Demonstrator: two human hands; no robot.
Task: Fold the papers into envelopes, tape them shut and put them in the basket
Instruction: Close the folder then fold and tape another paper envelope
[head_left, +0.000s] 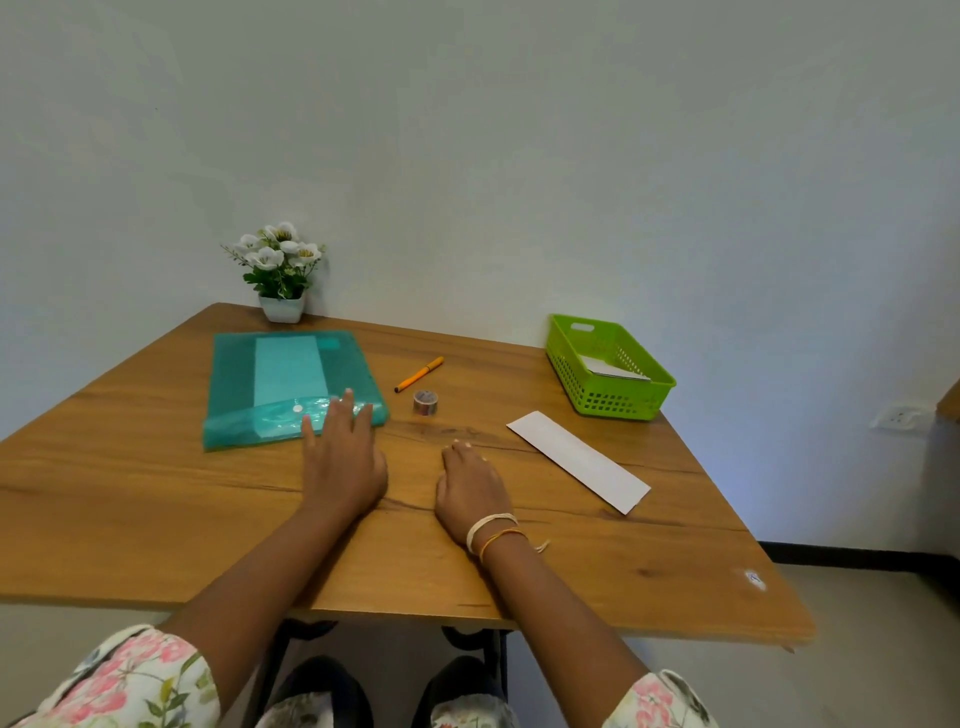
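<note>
Both forearms reach forward, bare below short flowered sleeves. The left hand (343, 457) lies palm down with fingers straight and slightly spread. The right hand (470, 488) rests palm down too, fingers loosely curled (thread bands circle that wrist).

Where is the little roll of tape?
In the head view, the small patterned roll of tape stands on the wooden table near the middle, just below the orange pen and right of the teal plastic folder.
</note>
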